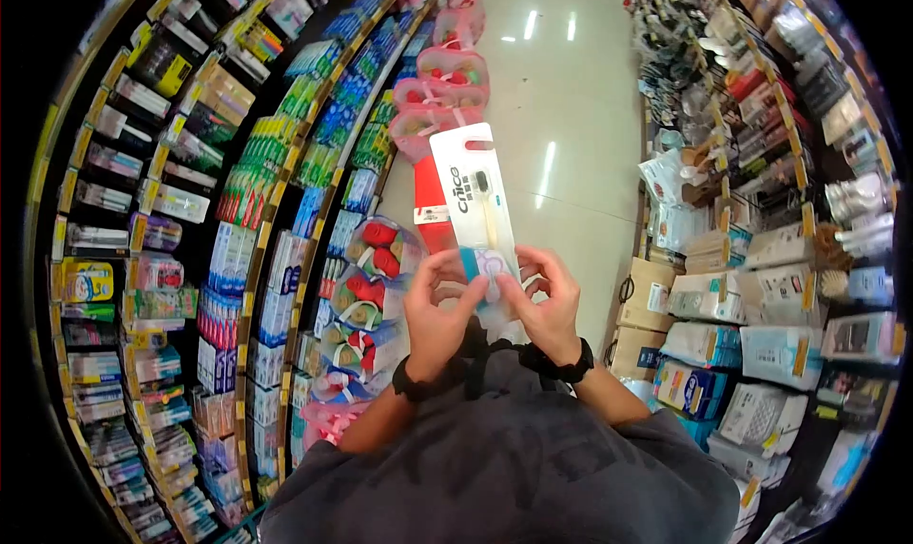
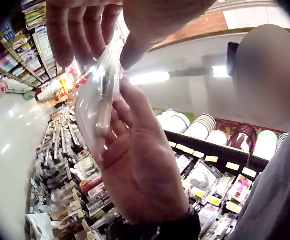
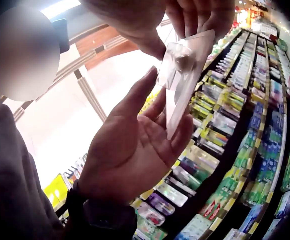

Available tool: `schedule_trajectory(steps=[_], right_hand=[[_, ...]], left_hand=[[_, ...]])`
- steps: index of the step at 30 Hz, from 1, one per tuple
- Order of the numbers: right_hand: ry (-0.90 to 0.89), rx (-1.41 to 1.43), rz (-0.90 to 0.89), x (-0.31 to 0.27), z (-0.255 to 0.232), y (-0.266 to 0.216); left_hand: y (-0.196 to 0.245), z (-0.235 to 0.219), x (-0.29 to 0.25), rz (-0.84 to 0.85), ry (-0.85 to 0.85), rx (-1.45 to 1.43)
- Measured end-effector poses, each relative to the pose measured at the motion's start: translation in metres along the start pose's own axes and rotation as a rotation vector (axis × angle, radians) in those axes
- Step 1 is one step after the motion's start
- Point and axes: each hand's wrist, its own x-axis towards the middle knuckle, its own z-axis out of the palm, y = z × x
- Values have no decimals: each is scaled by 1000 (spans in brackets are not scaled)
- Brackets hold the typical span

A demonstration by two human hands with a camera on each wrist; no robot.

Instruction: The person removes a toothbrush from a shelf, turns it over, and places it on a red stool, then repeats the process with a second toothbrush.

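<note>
A white card package (image 1: 472, 206) with dark lettering and a pale-handled brush with a dark head is held upright, slightly tilted, in the head view. My left hand (image 1: 437, 311) pinches its lower left edge, and my right hand (image 1: 548, 306) pinches the lower right, thumbs on the front over a purple-and-blue printed part. The left wrist view shows the clear plastic front (image 2: 97, 107) side-on between both hands. From the other side, the right wrist view shows the package (image 3: 185, 82) edge-on, fingers behind it.
Shelves of packaged toothbrushes (image 1: 252, 178) line the left, with pink-wrapped bundles (image 1: 452, 68) along their edge. A pale floor aisle (image 1: 561, 97) runs ahead. Hanging packaged goods (image 1: 761, 249) fill the right side. Rolled goods (image 2: 202, 125) stand on a shelf in the left wrist view.
</note>
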Motion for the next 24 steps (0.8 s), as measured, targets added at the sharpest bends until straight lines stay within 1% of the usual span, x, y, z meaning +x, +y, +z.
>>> schedule_trajectory(steps=[5,14,18,20,24], right_hand=[[-64,29,-14,41,7,6],[-121,-109,-80,126,22,25],[-181,-127,-75,167,42,33],[-213,-135,-73,178,52,42],[-302,-146,-126,207,72,48]], left_hand=[[-5,6,36,-3,63,-20],[-24,14,117,-16,128,-76],[-34,6,154,-6,169,-103],[-40,1,170,25,200,-73],[-48,-12,190,20,235,-13]])
